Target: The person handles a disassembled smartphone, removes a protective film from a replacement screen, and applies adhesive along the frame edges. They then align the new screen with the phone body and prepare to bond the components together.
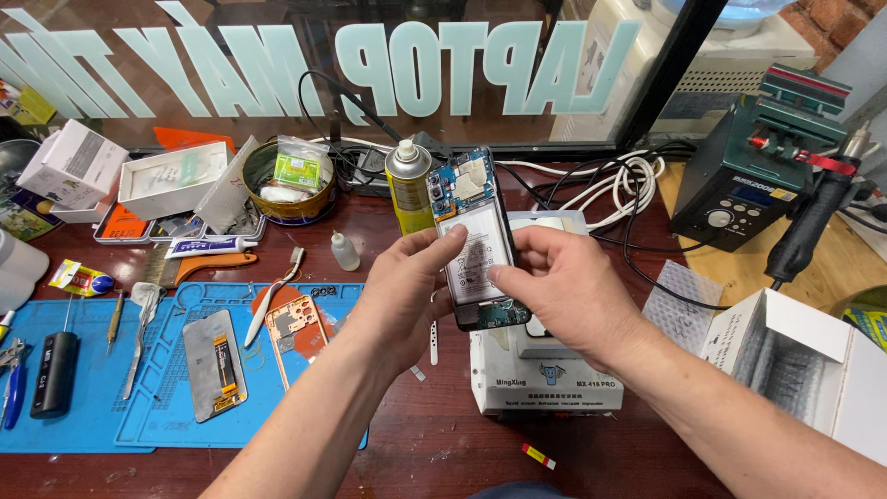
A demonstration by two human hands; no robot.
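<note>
An opened phone (473, 226) with its back cover off shows a white battery and a blue circuit board at its top. My left hand (407, 286) grips its left edge, the thumb resting on the battery. My right hand (559, 277) holds the right edge, thumb pressed against the battery's lower part. The phone is held upright above a white heating machine (545, 374) on the dark wooden desk.
A yellow spray can (408, 185) stands just behind the phone. A blue work mat (176, 370) at left carries a detached screen (214, 362), an orange phone frame (296, 334), a screwdriver and tweezers. A green soldering station (758, 171) and an open white box (804, 365) are at right.
</note>
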